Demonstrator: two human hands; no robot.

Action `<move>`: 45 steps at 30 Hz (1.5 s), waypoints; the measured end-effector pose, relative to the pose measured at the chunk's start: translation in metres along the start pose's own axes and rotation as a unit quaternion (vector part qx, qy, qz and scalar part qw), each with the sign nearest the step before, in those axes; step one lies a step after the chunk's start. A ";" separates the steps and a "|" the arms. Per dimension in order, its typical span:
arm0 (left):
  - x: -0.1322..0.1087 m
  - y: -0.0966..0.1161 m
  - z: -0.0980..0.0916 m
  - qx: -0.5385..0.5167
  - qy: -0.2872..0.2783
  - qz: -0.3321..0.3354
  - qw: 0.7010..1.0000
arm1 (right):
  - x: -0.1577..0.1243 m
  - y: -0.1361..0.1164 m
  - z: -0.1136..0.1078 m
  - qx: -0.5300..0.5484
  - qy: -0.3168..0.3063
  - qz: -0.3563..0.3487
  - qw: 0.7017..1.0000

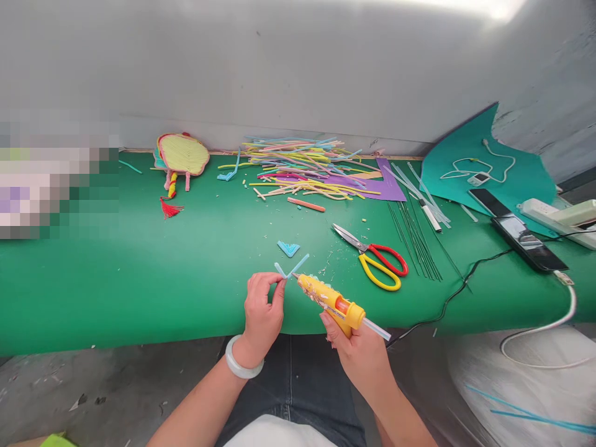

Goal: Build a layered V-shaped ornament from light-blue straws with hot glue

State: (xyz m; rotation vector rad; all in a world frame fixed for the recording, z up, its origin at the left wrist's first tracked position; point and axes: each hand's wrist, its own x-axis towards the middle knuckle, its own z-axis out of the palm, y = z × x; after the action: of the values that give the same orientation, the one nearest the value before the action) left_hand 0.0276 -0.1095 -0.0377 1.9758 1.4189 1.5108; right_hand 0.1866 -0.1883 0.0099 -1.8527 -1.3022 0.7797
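yellow glue gun point(331, 301) gripped in right hand point(361, 357) points up-left at left hand's point(261, 313) pinched straw point(291, 268).

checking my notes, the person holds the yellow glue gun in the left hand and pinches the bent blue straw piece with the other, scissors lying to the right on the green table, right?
One slip: the head view shows the yellow glue gun in the right hand, and the left hand pinches the bent blue straw piece. The scissors do lie to the right on the green table.

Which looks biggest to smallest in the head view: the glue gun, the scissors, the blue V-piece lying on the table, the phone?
1. Phone, though scissors look close to it in length.
2. Scissors.
3. Glue gun, partly hidden by the right hand and nearer the camera, so unsure against the scissors.
4. Blue V-piece, clearly smallest.
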 end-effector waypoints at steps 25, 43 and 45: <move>-0.002 -0.001 0.001 0.023 -0.013 0.051 0.998 | 0.001 0.003 -0.006 -0.034 0.029 -0.023 0.999; -0.002 -0.001 0.002 0.020 -0.019 0.067 0.997 | 0.003 0.010 -0.010 -0.057 0.078 -0.038 0.995; -0.002 -0.001 0.001 0.019 -0.021 0.069 0.997 | 0.003 0.011 -0.010 -0.056 0.082 -0.038 0.994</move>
State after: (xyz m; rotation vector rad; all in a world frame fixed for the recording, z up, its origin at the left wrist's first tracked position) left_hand 0.0280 -0.1105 -0.0405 2.1556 1.3295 1.4986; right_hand 0.2013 -0.1898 0.0063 -1.8994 -1.3269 0.5123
